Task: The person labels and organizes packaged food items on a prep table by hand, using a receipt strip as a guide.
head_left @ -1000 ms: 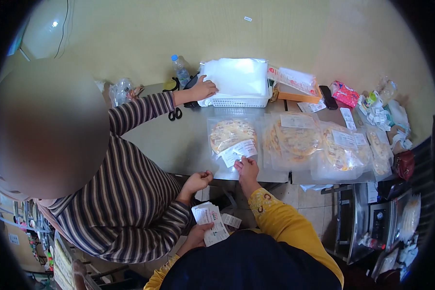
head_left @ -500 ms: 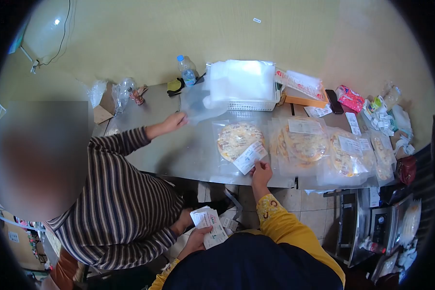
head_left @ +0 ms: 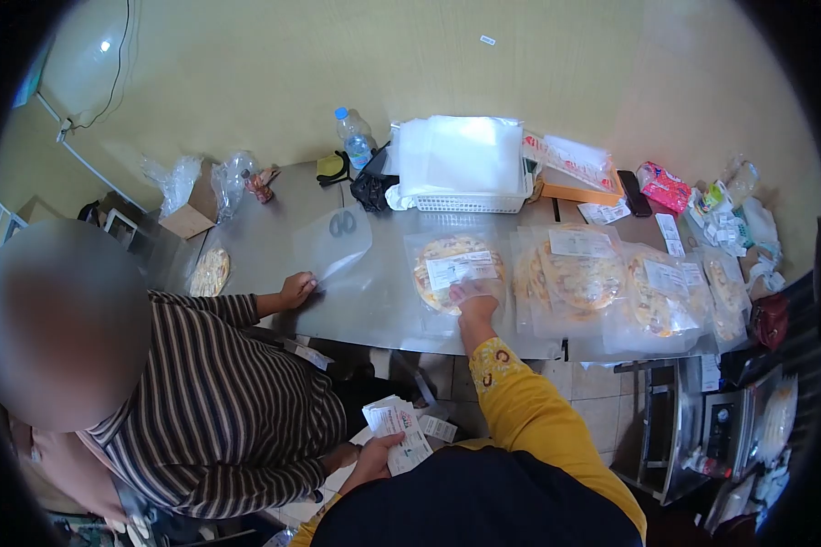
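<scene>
The right hand, fingers flat on the label of the bagged pizza near the front edge of the desk, could crease it if the slick bag slides, and the label stack clutched in the left hand may spill.

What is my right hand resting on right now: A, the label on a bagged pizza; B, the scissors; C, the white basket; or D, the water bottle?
A: the right hand presses its fingers down on the white label that lies on top of the bagged pizza.
</scene>
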`<state>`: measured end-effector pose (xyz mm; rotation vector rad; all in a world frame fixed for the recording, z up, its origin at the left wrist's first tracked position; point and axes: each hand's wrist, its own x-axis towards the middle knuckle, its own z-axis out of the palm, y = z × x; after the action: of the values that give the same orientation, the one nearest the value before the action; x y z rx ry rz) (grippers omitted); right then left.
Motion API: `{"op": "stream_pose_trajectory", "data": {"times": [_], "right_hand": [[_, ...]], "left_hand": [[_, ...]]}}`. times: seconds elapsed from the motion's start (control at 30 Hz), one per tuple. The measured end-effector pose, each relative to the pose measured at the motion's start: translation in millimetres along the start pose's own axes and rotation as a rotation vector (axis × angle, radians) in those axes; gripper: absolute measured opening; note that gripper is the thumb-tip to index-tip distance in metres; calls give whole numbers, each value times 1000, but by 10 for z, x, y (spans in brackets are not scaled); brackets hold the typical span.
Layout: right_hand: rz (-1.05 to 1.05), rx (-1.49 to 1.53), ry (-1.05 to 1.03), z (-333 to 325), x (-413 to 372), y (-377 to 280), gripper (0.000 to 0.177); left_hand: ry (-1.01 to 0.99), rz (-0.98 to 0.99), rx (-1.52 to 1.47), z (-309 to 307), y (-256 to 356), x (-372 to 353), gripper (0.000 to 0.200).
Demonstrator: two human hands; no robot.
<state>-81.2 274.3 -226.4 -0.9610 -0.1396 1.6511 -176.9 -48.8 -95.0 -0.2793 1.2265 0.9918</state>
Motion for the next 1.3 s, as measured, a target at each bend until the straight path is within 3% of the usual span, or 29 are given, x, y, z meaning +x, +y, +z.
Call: {"op": "stream_pose_trajectory", "data": {"times": [0.07,0.17,0.37,0.47,0.5,0.57,0.6,0.67,0.73,0.83,0.93,1.07,1.2,1.3], "right_hand": [[117,174,-143,-120,68,-45,29],[80,55,98,63,-267,-245,32],[-30,-11,-377,-370,-458,-123,34],[83,210,-379,-109,-642,-373,33],[-297,-220,-559,-163,-436,-243,33],[-320,-258,-675,-146,-234,-216,32],[16,172,-636,-11,-275,-297,32],[101,347,-752,188,-321,-476,33],[112,-50,-313,661,-1002,-1180,35],[111,0,-334,614,-1416,-1965,37],[-15,-28,-395,338,-1736,-2792,34],[-160,-130,-422,-159,-2083,-4001,33],[-361,-274,-254,-659,-2164,-4957,28],[-394,-339,-135,-1137,-1827,-5542,27]], "left_hand": [[-47,-78,-63,-199,-53,152,40],[-43,-81,-78,-183,-49,140,40],[18,-3,-2,64,46,-81,39],[-9,-11,-29,137,36,-106,38],[-36,-33,-41,148,25,-84,38],[-15,17,-8,143,-15,-23,38],[-12,35,18,146,-53,15,38],[-70,27,-6,132,-100,69,39],[-106,27,-56,154,-117,126,39],[-98,-27,-148,412,-97,62,39],[-196,9,-154,534,-149,176,40],[-185,86,-108,785,-257,293,43],[-148,180,-94,1206,-426,288,45],[-146,244,-69,1389,-555,420,46]]}}
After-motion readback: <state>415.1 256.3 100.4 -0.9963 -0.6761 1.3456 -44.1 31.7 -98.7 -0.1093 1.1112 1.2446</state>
